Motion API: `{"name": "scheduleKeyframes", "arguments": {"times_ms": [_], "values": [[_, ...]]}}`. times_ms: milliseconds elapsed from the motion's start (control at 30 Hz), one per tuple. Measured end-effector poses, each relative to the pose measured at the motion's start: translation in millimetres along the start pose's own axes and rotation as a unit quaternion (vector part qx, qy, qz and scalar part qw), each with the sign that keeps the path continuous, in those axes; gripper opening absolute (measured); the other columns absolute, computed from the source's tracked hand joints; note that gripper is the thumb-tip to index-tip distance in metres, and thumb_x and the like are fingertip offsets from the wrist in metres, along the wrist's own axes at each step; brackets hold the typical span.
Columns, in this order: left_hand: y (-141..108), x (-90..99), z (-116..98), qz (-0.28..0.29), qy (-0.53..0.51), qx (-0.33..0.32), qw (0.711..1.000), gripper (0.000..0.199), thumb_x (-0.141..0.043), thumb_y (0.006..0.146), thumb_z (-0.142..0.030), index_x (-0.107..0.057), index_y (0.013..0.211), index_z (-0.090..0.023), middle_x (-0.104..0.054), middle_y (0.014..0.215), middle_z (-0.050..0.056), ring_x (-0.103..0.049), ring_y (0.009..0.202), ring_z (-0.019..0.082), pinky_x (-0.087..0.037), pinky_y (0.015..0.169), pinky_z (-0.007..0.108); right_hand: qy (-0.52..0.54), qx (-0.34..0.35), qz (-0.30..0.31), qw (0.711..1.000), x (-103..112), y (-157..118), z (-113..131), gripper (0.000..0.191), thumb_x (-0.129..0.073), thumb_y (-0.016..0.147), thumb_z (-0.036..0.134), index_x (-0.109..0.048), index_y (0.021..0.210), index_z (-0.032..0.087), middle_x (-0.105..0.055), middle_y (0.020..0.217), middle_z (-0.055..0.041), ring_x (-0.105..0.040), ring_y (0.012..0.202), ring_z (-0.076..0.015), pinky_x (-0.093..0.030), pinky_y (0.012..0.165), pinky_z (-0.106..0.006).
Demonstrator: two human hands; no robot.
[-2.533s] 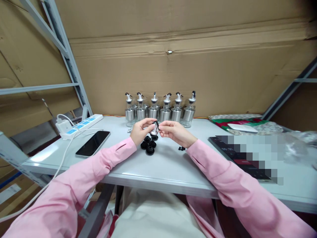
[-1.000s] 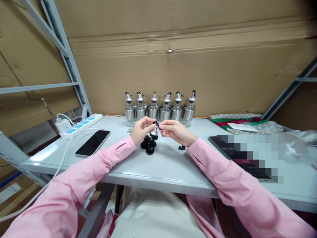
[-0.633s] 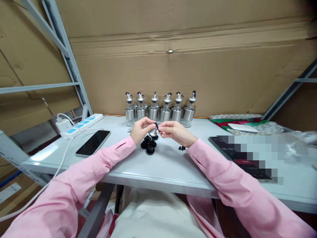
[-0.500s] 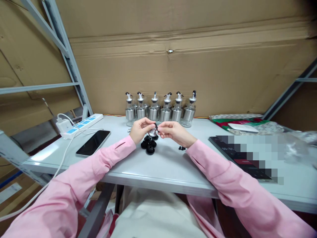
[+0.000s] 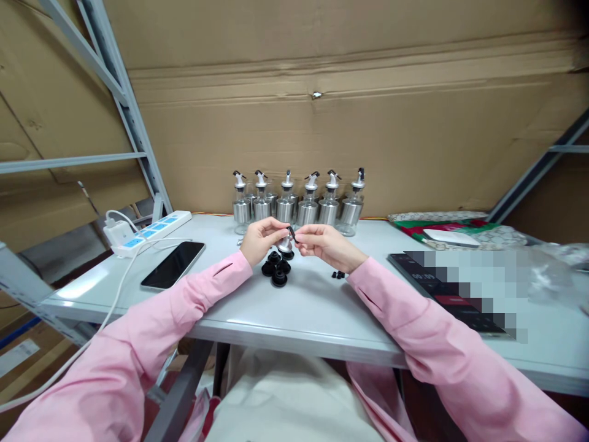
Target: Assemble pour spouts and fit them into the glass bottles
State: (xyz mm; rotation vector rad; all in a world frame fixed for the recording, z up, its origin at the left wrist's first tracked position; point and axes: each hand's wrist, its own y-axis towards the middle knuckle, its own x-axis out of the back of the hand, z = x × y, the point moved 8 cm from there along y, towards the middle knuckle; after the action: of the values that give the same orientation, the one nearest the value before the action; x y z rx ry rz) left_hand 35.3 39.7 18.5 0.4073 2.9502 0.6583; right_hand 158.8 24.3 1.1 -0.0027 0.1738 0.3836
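Note:
My left hand (image 5: 263, 242) and my right hand (image 5: 324, 243) meet above the middle of the table. Between their fingertips is a silver pourer top (image 5: 285, 244) with a small black flap (image 5: 292, 233). The left fingers pinch the pourer top, and the right thumb and forefinger close on the flap. Just below my left hand, several black round stoppers (image 5: 278, 278) lie in a cluster. A few tiny black pieces (image 5: 338, 275) rest by my right wrist. Behind both hands, several glass-and-steel bottles (image 5: 307, 212) stand upright, the front ones with pourers on top.
At the left are a black-screened phone (image 5: 173, 265) and a white power strip (image 5: 154, 233) with a cable. A large dark device (image 5: 427, 279), partly pixelated, lies at the right. Behind it are a patterned cloth (image 5: 414, 226) and clear plastic (image 5: 552, 270). Cardboard (image 5: 340, 135) backs the table.
The black flap between my fingertips has tilted slightly, and the silver top shows a little differently. Both hands have barely moved.

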Motion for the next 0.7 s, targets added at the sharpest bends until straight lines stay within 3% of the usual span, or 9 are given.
{"name": "scheduleKeyframes", "arguments": {"times_ms": [200, 533, 700], "values": [[-1, 1.2, -4, -0.011, 0.015, -0.020, 1.000, 0.036, -0.078, 0.052, -0.040, -0.062, 0.068, -0.012, -0.066, 0.070, 0.002, -0.059, 0.059, 0.010, -0.048, 0.057, 0.022, -0.033, 0.005, 0.006, 0.999, -1, 0, 2, 0.027, -0.081, 0.054, 0.028, -0.062, 0.066, 0.014, -0.065, 0.061, -0.0010, -0.053, 0.049, -0.0061, -0.044, 0.055, -0.024], [-3, 3.4, 9, -0.031, -0.008, 0.049, 0.998, 0.042, -0.080, 0.048, -0.042, -0.063, 0.072, -0.012, -0.063, 0.063, 0.000, -0.059, 0.056, 0.011, -0.050, 0.052, 0.023, -0.051, 0.062, 0.020, 0.997, -2, 3, 7, 0.027, -0.079, 0.055, 0.029, -0.064, 0.072, 0.014, -0.062, 0.061, 0.0006, -0.051, 0.052, -0.0070, -0.041, 0.059, -0.026], [-4, 3.6, 9, -0.045, -0.020, 0.059, 0.997, 0.043, -0.081, 0.046, -0.041, -0.063, 0.070, -0.012, -0.063, 0.062, 0.000, -0.059, 0.056, 0.011, -0.051, 0.051, 0.024, -0.022, 0.059, 0.024, 0.998, -4, 4, 3, 0.029, -0.080, 0.053, 0.029, -0.062, 0.070, 0.015, -0.062, 0.061, 0.0009, -0.051, 0.053, -0.0075, -0.040, 0.059, -0.026]]}}
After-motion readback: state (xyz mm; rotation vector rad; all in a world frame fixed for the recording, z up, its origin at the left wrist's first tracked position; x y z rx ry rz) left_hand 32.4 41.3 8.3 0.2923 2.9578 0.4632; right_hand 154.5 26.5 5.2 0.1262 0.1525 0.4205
